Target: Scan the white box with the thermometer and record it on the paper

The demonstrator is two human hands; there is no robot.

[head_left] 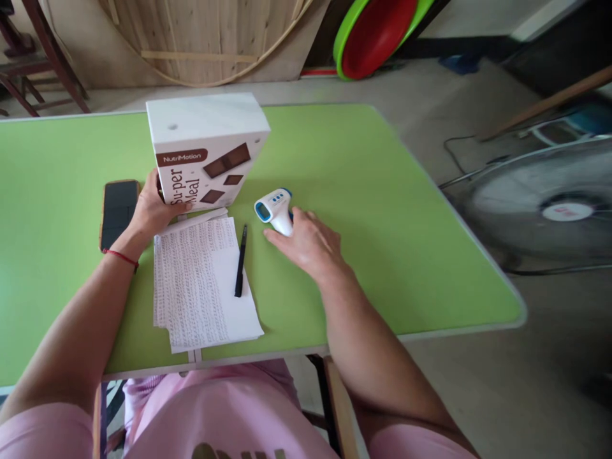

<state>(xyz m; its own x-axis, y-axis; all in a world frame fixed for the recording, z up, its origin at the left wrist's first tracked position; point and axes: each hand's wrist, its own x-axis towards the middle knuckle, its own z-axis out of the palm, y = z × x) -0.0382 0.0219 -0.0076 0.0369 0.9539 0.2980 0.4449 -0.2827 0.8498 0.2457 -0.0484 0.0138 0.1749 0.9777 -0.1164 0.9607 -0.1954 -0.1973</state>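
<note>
My left hand (155, 210) grips the lower left corner of a white box (205, 153) printed "NutriMotion Super Meal", standing upright on the table. My right hand (313, 242) is closed around the handle of a white and blue infrared thermometer (275, 207), its small display facing me. Part of the handle is hidden by my fingers. Between my forearms lie sheets of paper (201, 287) covered with rows of handwriting. A black pen (241, 261) rests across their right edge. Just left of my left hand lies a dark-screened phone (119, 210) in a brownish case.
Everything lies on a green table (382, 255) with a pale rim. To the right on the floor is a large fan (549, 204) with a cable. Red and green basins (377, 38), a round wooden panel (205, 32) and a wooden chair (43, 64) stand behind.
</note>
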